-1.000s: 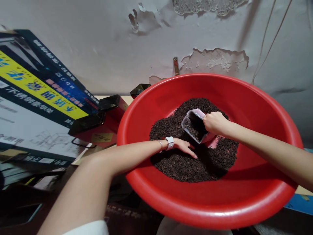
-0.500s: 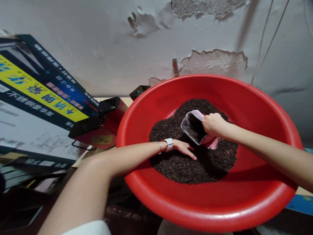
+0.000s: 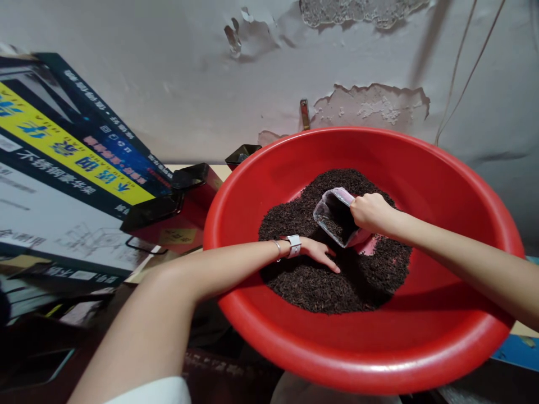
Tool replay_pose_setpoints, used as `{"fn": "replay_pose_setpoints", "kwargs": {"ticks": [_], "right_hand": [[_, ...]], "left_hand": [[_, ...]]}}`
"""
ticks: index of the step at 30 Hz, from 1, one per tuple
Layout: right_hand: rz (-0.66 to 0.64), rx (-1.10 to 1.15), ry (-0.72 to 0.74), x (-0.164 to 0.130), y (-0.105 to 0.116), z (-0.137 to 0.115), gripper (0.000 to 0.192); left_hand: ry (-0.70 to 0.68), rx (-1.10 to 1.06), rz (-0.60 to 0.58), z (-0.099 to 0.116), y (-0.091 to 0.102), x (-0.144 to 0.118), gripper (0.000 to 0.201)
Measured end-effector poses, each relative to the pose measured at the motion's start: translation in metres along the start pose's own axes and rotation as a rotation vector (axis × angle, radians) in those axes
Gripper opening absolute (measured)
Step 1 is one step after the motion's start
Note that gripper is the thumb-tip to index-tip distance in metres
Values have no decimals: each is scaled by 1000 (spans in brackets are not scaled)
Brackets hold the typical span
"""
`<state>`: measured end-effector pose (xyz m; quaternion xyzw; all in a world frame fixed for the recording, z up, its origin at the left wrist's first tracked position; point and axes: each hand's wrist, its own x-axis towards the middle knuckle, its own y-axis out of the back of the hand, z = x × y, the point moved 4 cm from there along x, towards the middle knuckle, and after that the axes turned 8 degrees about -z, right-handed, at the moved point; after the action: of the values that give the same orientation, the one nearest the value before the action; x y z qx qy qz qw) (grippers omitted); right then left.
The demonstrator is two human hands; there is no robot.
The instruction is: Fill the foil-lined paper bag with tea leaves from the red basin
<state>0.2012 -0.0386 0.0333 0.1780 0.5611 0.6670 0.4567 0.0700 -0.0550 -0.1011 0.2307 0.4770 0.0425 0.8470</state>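
Inside a large red plastic basin (image 3: 366,367) lies a heap of dark, short dry leaves (image 3: 311,292) that look like loose tea. My right hand (image 3: 373,213) is closed on the edge of a translucent, pinkish plastic container (image 3: 332,219), tilted with its mouth to the left. Some of the dark leaves sit within it, and its lower side rests in the heap. My left hand (image 3: 318,253), with a white band at the wrist, reaches onto the leaves just left of the container's mouth. Its thumb is stretched out; the other fingertips are partly hidden.
Left of the basin stand a dark red tin with a black top (image 3: 185,207) and a smaller dark tin (image 3: 242,156). A large printed cardboard box (image 3: 80,163) leans at the far left. Behind is a wall with peeling paint (image 3: 374,106) and hanging cords (image 3: 461,84).
The whole view has shifted slightly, so everything appears a little further right. Both hands and the container keep nearly the same places over the leaves.
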Motion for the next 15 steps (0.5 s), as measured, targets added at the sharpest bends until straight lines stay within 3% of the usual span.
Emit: {"fn": "replay_pose_setpoints", "kwargs": {"ticks": [6,15], "right_hand": [[-23,-37,19,-1,1,-1,52],[12,-17,48,0,-2,-3,41]], "left_hand": [[15,3,3,1,0,-1,98],[40,-6,-21,12,0,-12,94]]}}
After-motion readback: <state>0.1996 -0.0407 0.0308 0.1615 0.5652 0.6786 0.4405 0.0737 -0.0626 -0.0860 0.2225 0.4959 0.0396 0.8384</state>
